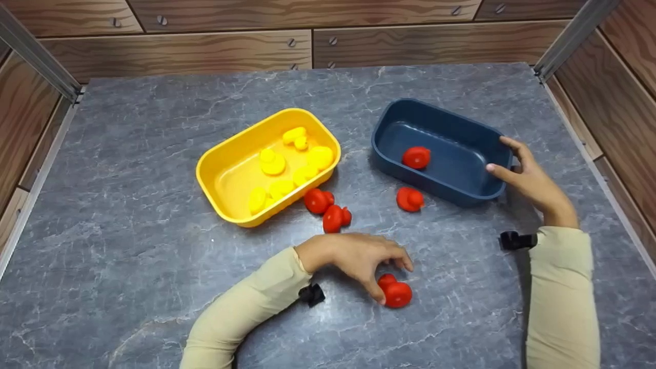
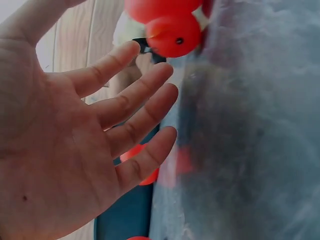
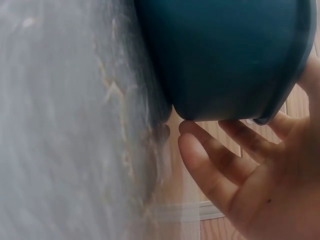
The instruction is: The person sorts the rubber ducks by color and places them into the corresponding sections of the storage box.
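Near the front of the table my left hand is spread around a red rubber duck, thumb tip right at its side. In the left wrist view the fingers are loosely extended, and the duck's head with a black eye shows beyond the fingertips. My right hand holds the right end of a blue bin, its thumb over the rim; in the right wrist view the other fingers lie along the outside wall. One red duck lies inside this bin.
Left of the blue bin stands a yellow bin with several yellow ducks. Two red ducks lie by its near right corner. Another red duck lies in front of the blue bin. Wood-patterned walls border the table.
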Tool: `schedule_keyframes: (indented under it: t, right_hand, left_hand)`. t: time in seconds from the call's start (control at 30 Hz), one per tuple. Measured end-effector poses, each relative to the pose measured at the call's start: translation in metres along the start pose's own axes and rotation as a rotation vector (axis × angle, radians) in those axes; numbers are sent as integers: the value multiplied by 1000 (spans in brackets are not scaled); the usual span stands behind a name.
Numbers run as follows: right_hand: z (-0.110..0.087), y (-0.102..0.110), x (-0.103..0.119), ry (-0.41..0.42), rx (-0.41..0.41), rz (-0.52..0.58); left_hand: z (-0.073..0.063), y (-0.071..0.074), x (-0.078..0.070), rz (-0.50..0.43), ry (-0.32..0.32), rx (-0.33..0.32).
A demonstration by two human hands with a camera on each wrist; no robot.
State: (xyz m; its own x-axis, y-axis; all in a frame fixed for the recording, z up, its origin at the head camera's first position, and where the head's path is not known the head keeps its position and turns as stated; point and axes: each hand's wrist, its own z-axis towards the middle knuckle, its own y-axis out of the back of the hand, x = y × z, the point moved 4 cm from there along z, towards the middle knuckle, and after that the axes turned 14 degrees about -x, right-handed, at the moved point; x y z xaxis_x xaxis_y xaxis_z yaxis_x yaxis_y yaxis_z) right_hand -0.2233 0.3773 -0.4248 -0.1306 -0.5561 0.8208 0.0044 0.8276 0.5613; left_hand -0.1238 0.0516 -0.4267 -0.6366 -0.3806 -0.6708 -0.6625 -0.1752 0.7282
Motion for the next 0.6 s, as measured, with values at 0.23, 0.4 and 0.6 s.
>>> schedule_keyframes:
  t: [0.23, 0.4, 0.6]
  right_hand:
    - [1, 0, 1, 1, 0, -9]
    - [1, 0, 2, -25, -4, -18]
    - [0, 0, 1, -34, -4, -25]
  left_hand:
    - [2, -8, 1, 99, -8, -2]
    - [2, -11, -1, 129, -4, 5]
    - [3, -13, -1, 162, 6, 18]
